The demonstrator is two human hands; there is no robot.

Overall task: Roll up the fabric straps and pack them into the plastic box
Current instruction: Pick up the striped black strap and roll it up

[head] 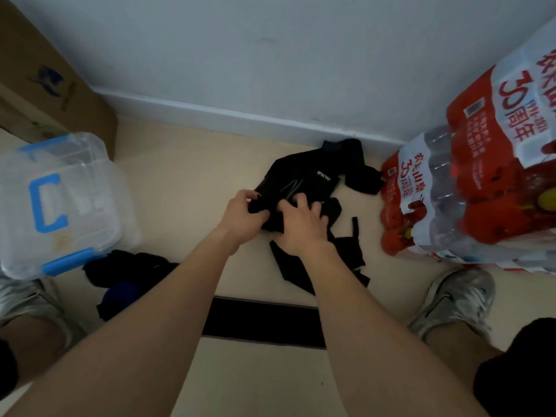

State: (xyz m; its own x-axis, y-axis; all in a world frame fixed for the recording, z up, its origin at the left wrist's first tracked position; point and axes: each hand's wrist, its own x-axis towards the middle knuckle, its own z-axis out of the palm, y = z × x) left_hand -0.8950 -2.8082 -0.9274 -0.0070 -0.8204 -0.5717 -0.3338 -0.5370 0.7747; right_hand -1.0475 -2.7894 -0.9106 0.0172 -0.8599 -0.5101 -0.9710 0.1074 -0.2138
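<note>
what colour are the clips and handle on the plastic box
Blue. The clips and handle stand out against the clear plastic box, seen in the head view.

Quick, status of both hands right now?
Left hand: grips the black strap.
Right hand: fingers curled on the same black strap.

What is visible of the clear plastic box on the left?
The plastic box is clear, and its lid is on, carrying a blue handle and blue latches at two edges. It stands on the floor in front of a cardboard box. A dark fabric pile lies by its near corner. Its contents cannot be made out.
</note>
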